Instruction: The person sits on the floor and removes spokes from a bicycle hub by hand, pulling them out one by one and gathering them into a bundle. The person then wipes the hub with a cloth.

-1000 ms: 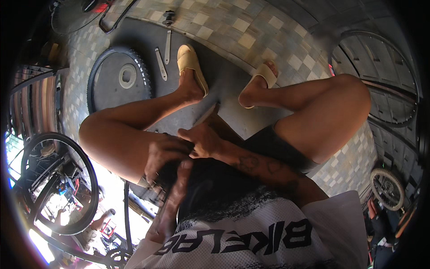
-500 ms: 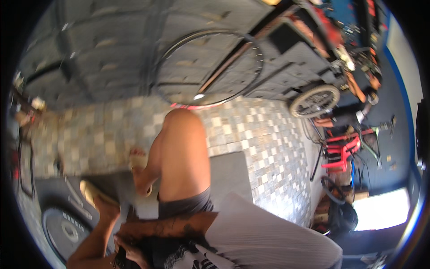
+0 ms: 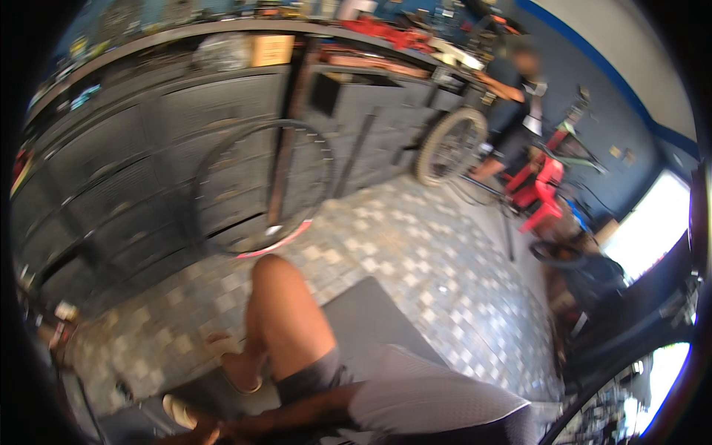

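My right forearm point(image 3: 304, 411) comes out of a white sleeve point(image 3: 423, 393) and crosses low in front of my bent knee. At its end my right hand point(image 3: 231, 430) is dark and blurred near the bottom edge, close to my sandaled foot point(image 3: 182, 412). Its fingers cannot be made out, nor whether it holds anything. My left hand does not show. Beyond my knee, a bare black bicycle rim point(image 3: 328, 152) with a red and white section at its bottom leans upright against the dark drawers, apart from my hand.
Dark drawer cabinets point(image 3: 119, 163) run under a cluttered workbench. At the far right another person point(image 3: 519, 111) stands by a bicycle wheel with a tan-walled tire point(image 3: 424, 156). Nearby are red plastic chairs point(image 3: 547, 185). A grey mat point(image 3: 371, 315) lies on the mosaic-tiled floor point(image 3: 386, 230).
My view has tilted up and turned, bringing the workbench top into sight. My hands have slipped down toward the bottom edge, the left one out of the picture. The rim stays leaning.
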Demonstrator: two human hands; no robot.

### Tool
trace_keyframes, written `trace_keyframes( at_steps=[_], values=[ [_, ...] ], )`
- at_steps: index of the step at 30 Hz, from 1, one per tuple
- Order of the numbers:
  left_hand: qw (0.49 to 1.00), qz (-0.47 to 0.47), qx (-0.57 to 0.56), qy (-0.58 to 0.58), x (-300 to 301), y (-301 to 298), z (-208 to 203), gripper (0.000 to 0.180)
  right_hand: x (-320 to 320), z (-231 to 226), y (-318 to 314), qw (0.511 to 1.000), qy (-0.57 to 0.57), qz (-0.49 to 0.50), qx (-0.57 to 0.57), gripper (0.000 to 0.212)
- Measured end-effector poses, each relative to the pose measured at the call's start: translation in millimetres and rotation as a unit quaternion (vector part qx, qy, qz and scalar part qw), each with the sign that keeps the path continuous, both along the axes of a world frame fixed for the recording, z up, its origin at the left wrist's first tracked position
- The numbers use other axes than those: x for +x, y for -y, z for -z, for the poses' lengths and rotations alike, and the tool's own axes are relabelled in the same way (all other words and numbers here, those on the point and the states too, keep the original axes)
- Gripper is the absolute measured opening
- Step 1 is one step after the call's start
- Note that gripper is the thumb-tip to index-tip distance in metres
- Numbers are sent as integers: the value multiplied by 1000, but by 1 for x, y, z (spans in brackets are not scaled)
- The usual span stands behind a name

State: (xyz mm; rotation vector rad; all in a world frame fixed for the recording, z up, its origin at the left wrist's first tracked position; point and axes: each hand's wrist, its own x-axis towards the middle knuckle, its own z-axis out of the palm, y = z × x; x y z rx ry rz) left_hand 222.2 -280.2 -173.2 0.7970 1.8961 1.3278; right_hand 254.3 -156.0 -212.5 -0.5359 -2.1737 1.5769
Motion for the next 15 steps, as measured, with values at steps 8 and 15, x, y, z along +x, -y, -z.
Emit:
trace_keyframes(
  at_steps=[8,15],
  values=[
    [999,18,3,-44,14,50,-18,20,45,-192,-11,994,0,91,-52,35],
    [999,-11,4,45,11,39,-57,27,-9,-266,47,893,70,-211,392,69]
  ],
)
